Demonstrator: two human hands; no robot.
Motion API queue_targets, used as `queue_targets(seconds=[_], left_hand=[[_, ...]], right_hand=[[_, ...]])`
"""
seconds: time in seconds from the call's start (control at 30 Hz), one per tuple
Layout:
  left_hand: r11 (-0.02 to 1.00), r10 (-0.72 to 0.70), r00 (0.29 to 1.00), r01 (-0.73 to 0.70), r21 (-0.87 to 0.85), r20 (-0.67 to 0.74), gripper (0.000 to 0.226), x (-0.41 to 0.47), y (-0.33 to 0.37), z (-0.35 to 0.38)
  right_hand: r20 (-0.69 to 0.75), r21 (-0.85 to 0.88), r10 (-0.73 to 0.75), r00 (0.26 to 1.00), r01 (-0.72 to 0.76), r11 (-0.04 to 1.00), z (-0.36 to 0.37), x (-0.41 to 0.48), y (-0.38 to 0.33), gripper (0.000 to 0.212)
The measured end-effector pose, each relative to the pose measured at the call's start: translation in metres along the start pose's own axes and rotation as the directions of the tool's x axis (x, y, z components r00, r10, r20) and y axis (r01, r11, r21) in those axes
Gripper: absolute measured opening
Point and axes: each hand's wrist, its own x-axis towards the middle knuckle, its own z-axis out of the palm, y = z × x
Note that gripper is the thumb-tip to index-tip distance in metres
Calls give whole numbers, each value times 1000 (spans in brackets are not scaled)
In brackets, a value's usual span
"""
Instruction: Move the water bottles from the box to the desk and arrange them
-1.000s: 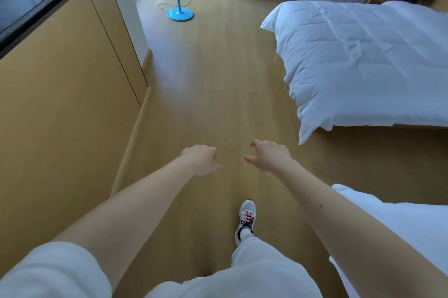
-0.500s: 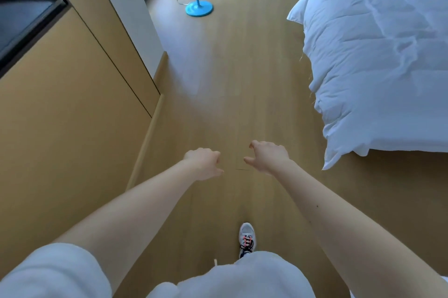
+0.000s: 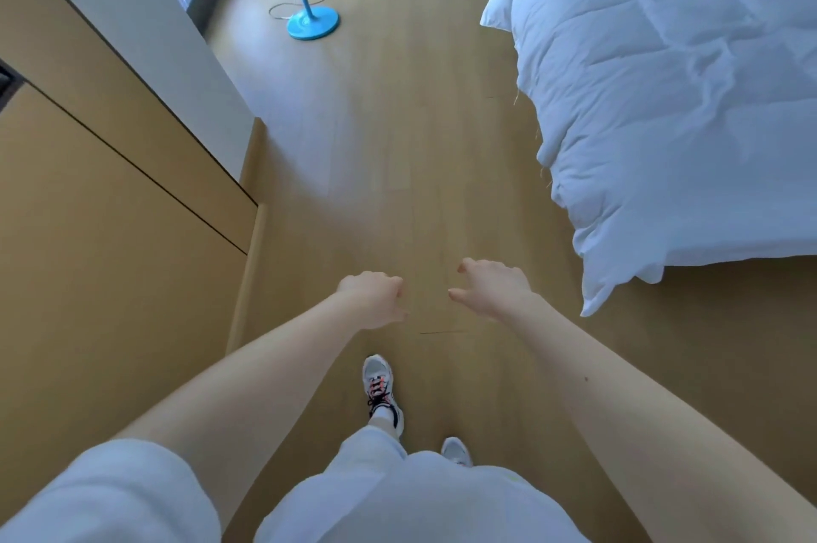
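Bottles and box lie out of view, bearing untellable; bare left hand (image 3: 373,299) and right hand (image 3: 493,288) hover loosely curled, empty.

None of our task's things lie in view; our left hand (image 3: 373,299) and right hand (image 3: 493,288) reach forward above the wooden floor (image 3: 398,144), slightly apart, fingers loosely curled, holding nothing

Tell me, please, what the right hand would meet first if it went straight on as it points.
Probably the wooden floor; nothing shows between the right hand and it. The bed lies off right. Depth is unclear.
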Motion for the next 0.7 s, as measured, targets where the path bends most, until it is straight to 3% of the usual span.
queue_targets(seconds=[0.27, 0.7], left_hand=[[999, 47, 997, -47, -5, -59, 47, 74, -30, -52], [990, 122, 991, -125, -61, -46, 47, 216, -171, -141]], right_hand=[[-36, -8, 65, 997, -65, 998, -46, 67, -3, 50], [28, -106, 134, 991, -130, 986, -140, 242, -80, 52]])
